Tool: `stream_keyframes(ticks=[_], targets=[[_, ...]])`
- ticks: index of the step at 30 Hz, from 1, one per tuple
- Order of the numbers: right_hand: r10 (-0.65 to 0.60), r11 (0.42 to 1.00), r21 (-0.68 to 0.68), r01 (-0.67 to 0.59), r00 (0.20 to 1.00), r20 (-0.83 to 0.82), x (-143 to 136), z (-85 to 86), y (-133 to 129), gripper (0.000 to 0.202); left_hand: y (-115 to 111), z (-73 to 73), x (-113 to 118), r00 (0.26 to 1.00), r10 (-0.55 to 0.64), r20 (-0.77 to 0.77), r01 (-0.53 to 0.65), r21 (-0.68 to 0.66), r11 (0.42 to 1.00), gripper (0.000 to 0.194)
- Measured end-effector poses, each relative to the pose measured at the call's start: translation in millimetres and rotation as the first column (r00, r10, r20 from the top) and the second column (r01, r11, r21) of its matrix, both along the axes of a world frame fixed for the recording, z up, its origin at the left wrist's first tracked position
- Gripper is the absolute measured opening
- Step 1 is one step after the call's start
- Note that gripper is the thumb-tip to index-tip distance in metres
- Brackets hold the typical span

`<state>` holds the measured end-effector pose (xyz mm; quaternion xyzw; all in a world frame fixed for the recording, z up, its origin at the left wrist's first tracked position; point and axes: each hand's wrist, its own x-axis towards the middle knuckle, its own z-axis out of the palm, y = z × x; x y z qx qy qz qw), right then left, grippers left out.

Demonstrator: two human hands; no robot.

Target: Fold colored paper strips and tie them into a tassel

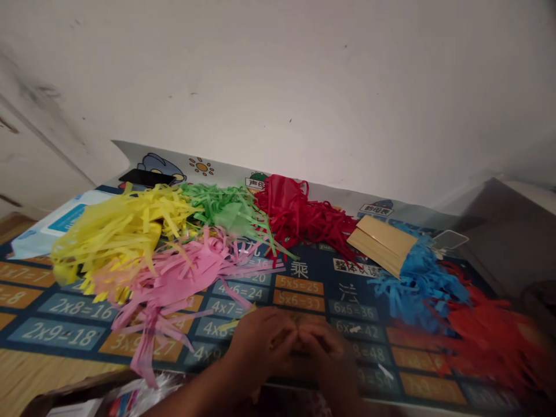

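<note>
Holds left hand (256,347) and right hand (328,347) together at lower centre of frame, fingertips meeting; can't tell re: anything pinched btwn, b/c of blur + low light. Just beyond left hand, shows thin pale-yellow strip (234,319) on dark-blue printed times-table mat (321,284). Up-left of that, shows pink fringed paper bundle (200,263), nearest of the bundles to the hands.

Risks: could snag loose pink strips w/ left hand, b/c of fringe trailing down close to it; might then tear thin paper or drag whole bundle. Could mix colours too, b/c of pink fringe meeting yellow fringed paper bundle (121,226) and green fringed paper bundle (221,202) at centre-left. At right, might tangle blue fringed paper bundle (430,284) w/ blurred orange-red fringed bundle (490,336), or knock tan flat folded packet (382,243) lying over blue's edge.

Edges: mind front of mat along bottom of frame, right under hands; could drop bits off there, e.g. into dark-brown-rimmed container w/ clear plastic (152,388), bottom left. No room to push back past mat's far edge, b/c of white wall (278,87) right behind.

Open room: best mid-frame, on bare mat btwn pink and blue. Closed off at top by dark-red fringed bundle (299,214).
</note>
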<state>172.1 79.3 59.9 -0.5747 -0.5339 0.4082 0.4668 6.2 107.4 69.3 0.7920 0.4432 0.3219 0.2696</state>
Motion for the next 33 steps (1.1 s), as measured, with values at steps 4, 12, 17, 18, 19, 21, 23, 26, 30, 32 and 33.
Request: stream_keyframes(ticks=[4,12,17,18,19,21,23,26,30,32,33], targets=[[0.053,0.998,0.037,-0.055,0.996,0.068,6.5,-1.9,-4.6,0.013,-5.8,-0.9,1.1,1.0,-0.022,0.009,0.022,0.013,1.0,0.021],[-0.006,0.98,-0.196,-0.022,0.99,-0.141,10.4,-15.6,-8.5,0.02,-10.7,-0.5,-0.9,0.996,-0.057,0.067,0.071,-0.226,0.972,0.015],[0.064,0.978,-0.186,-0.091,0.987,-0.15,11.2,-10.9,-5.4,0.009,-8.5,5.4,-4.2,0.993,-0.116,0.029,0.119,-0.181,0.976,0.017],[0.084,0.987,-0.127,-0.098,0.99,-0.109,12.1,-8.2,-5.5,0.009,-7.8,7.4,-4.9,0.991,-0.134,0.015,0.134,-0.165,0.977,0.013],[0.098,0.993,-0.062,-0.102,0.993,-0.067,13.3,-5.3,-5.8,0.01,-7.0,9.1,-5.8,0.989,-0.147,0.007,0.146,-0.155,0.977,0.009],[0.102,0.994,0.046,-0.102,0.995,0.013,16.2,0.2,-7.1,0.011,-5.7,10.8,-8.0,0.991,-0.135,0.004,0.134,-0.149,0.98,0.012],[0.084,0.989,0.116,-0.094,0.993,0.085,18.6,4.7,-8.9,0.012,-5.6,9.7,-10.2,0.995,-0.099,0.017,0.1,-0.116,0.988,0.014],[0.072,0.968,0.223,-0.112,0.981,0.179,17.8,9.9,-12.5,0.011,-8.2,4.4,-11.1,0.995,-0.072,0.076,0.068,0.056,0.996,0.013],[0.052,0.95,0.287,-0.121,0.97,0.236,11.4,15.4,-17.6,0.01,-14.1,-1.1,-7.8,0.982,-0.13,0.139,0.097,0.221,0.97,0.011],[0.035,0.943,0.313,-0.114,0.968,0.247,9.5,17.1,-19.9,0.011,-16.0,-1.7,-6.3,0.979,-0.145,0.144,0.105,0.251,0.962,0.011],[0.024,0.94,0.324,-0.108,0.967,0.253,9.2,17.5,-21.0,0.011,-16.6,-1.6,-5.9,0.978,-0.147,0.147,0.104,0.267,0.958,0.01]])
